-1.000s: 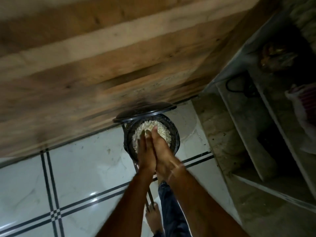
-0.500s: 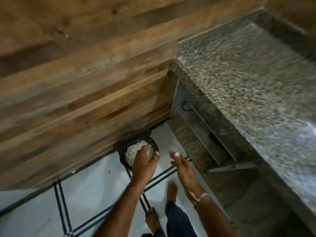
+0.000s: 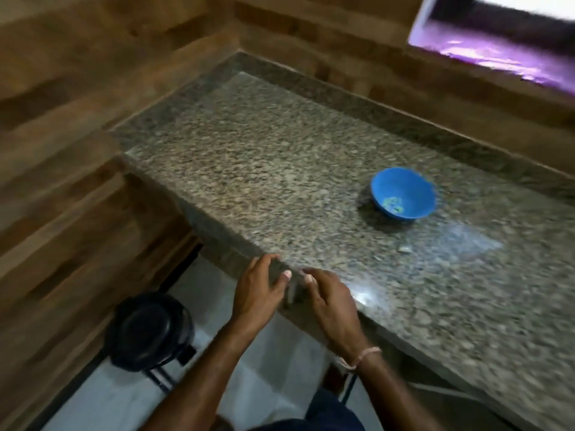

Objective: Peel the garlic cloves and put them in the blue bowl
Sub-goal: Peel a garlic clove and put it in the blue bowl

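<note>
Two hands lie close together at the near edge of the granite counter (image 3: 249, 181), by its left corner: the left hand (image 3: 258, 287) touches that edge, the right hand (image 3: 333, 303) lies just beside it, and we see both with fingers loosely curled, gripping nothing. The blue bowl (image 3: 403, 194) stands upright well apart, toward the far edge, small pale bits (image 3: 392, 204) inside; a black bin (image 3: 149, 331) sits on the floor (image 3: 264, 384) below.

Bowl (image 3: 401, 185): blue, greenish specks inside. Counter (image 3: 280, 181) under bowl: grey-brn speckled. Wall (image 3: 77, 119) L of bowl: brn wood-grain. Pot (image 3: 149, 331) lower-L: blk.
</note>
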